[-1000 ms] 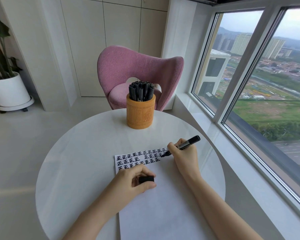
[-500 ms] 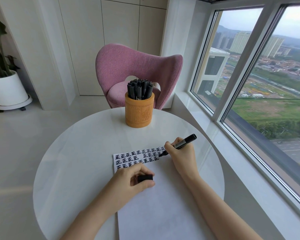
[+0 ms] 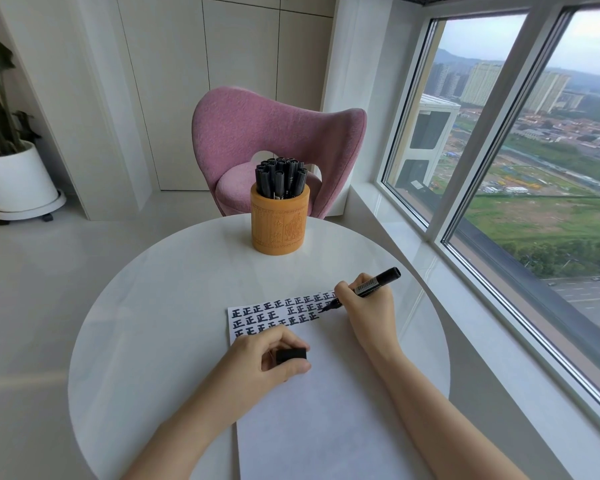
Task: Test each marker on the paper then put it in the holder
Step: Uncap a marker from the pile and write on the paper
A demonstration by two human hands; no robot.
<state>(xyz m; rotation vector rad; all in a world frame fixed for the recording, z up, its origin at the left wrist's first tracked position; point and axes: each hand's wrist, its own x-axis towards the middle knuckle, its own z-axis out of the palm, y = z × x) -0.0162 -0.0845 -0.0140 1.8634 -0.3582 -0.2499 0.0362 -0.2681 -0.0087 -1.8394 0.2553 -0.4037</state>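
A white sheet of paper (image 3: 326, 410) lies on the round white table (image 3: 153, 323), its top rows filled with black written characters (image 3: 274, 311). My right hand (image 3: 368, 313) grips a black marker (image 3: 374, 284) like a pen, its tip on the paper at the right end of the rows. My left hand (image 3: 257, 362) rests on the paper and pinches the black marker cap (image 3: 291, 355). At the table's far side stands an orange carved holder (image 3: 279, 225) packed with several black markers (image 3: 280, 178).
A pink armchair (image 3: 257, 133) stands just behind the table. A window and its sill (image 3: 413, 237) run along the right. A white plant pot (image 3: 14, 181) on a wheeled base sits on the floor at far left.
The marker tip has shifted slightly left and down along the written rows. My left hand keeps the cap in the same place on the paper.
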